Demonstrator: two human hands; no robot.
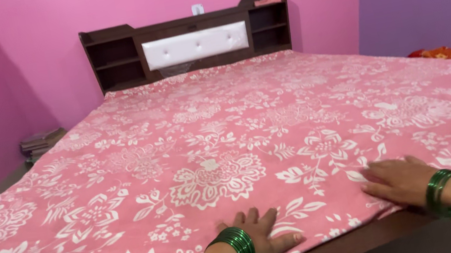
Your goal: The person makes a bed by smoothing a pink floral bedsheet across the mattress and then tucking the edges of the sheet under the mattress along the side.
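A pink bedsheet (227, 138) with white flower prints lies spread flat over a large bed. My left hand (264, 234) rests palm down on the sheet at the near edge, fingers apart, green bangles on the wrist. My right hand (398, 179) also lies flat on the sheet a little to the right, fingers pointing left, with several green bangles on the forearm. Neither hand holds anything. The dark wooden bed frame (345, 244) shows just below both hands.
A dark wooden headboard (120, 55) with shelves and a white padded panel (196, 45) stands against the pink wall. A stack of flat things (40, 143) sits on the floor at left. Orange cloth (435, 53) lies by the purple wall.
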